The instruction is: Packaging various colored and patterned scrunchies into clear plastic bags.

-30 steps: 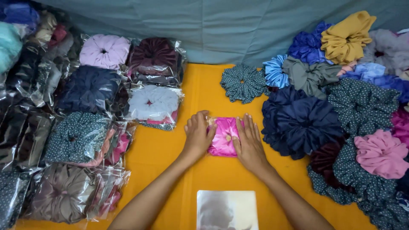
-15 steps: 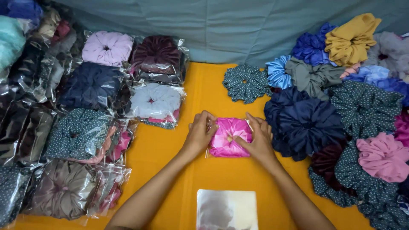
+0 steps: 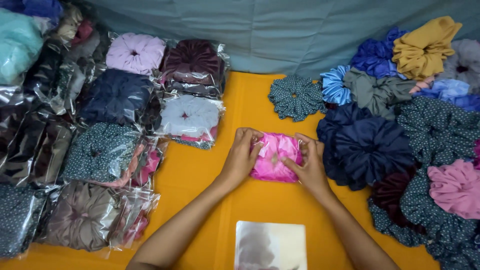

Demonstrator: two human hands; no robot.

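Observation:
A shiny pink scrunchie in a clear plastic bag (image 3: 274, 157) lies on the orange cloth (image 3: 250, 100) in the middle. My left hand (image 3: 241, 157) grips its left edge with curled fingers. My right hand (image 3: 309, 162) holds its right edge, thumb pressed on top of the bag. Both forearms reach in from the bottom of the view.
Bagged scrunchies (image 3: 115, 130) are stacked in rows on the left. Loose scrunchies (image 3: 395, 130) in navy, dotted green, pink, mustard and blue pile up on the right. A stack of clear empty bags (image 3: 270, 245) lies near the front edge. A grey-blue cloth (image 3: 280, 30) hangs behind.
My hands went from lying flat on the pink bagged scrunchie to gripping its two sides. The bag now shows more between them.

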